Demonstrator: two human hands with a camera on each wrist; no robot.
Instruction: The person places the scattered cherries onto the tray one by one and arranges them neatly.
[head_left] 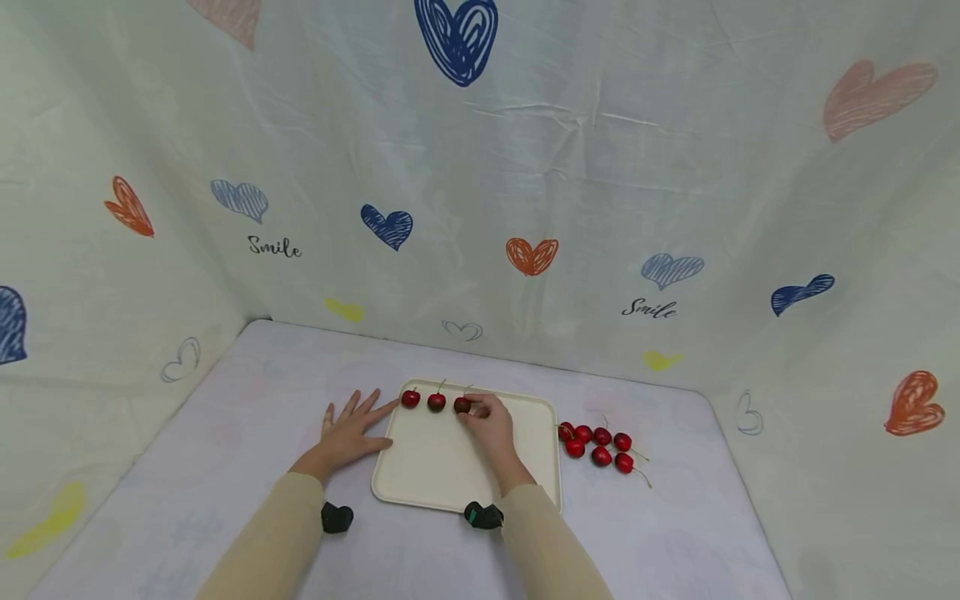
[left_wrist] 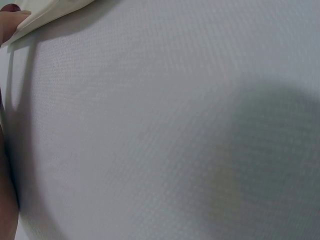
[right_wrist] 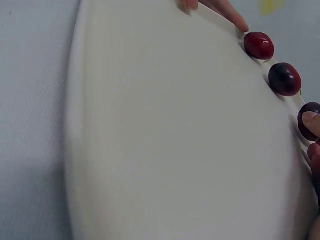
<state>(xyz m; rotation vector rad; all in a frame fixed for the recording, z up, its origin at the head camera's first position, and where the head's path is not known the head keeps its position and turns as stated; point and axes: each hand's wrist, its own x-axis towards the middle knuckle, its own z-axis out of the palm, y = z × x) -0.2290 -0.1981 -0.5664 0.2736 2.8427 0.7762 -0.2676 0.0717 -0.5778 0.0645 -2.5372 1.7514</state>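
Observation:
A cream rectangular tray (head_left: 427, 467) lies on the table. Along its far edge three dark red cherries stand in a row: a left cherry (head_left: 410, 398), a middle cherry (head_left: 437, 402) and a right cherry (head_left: 462, 405), stems pointing away. My right hand (head_left: 491, 425) pinches the right cherry between thumb and fingers; the right wrist view shows a fingertip against that cherry (right_wrist: 307, 107). My left hand (head_left: 351, 433) is spread flat at the tray's left side, its fingertips touching the rim. Only a thumb and part of that hand show in the left wrist view.
Several cherries with stems (head_left: 602, 455) lie in a loose cluster on the pale table cloth (head_left: 645, 533), close to the tray's right edge. A white curtain (head_left: 570, 317) printed with hearts hangs behind the table and at both sides.

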